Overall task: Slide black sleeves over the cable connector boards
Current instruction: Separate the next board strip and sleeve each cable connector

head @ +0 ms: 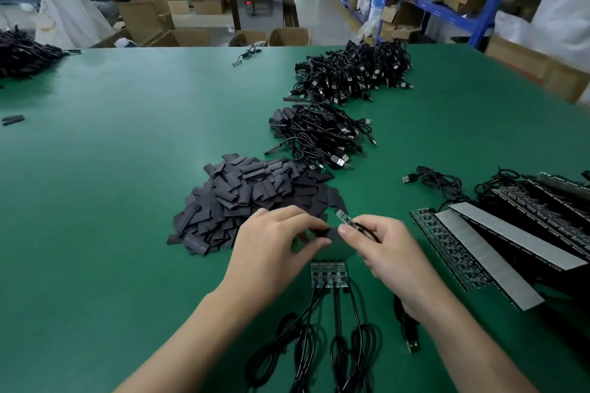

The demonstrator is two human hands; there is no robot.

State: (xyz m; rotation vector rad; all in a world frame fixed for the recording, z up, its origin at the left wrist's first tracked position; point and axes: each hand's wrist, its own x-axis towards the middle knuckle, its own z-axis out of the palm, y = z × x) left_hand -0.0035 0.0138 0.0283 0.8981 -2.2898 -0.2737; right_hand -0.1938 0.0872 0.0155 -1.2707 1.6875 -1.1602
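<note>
Left hand [275,246] is pinching a light, limp sleeve [330,235], seemingly at its mouth; right hand [387,249] is gripping the stiff, fragile board [344,219] at its cable end.

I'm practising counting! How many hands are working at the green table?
2. The left hand pinches a black sleeve; the right hand holds a connector board beside it. More may be hidden farther back.
</note>
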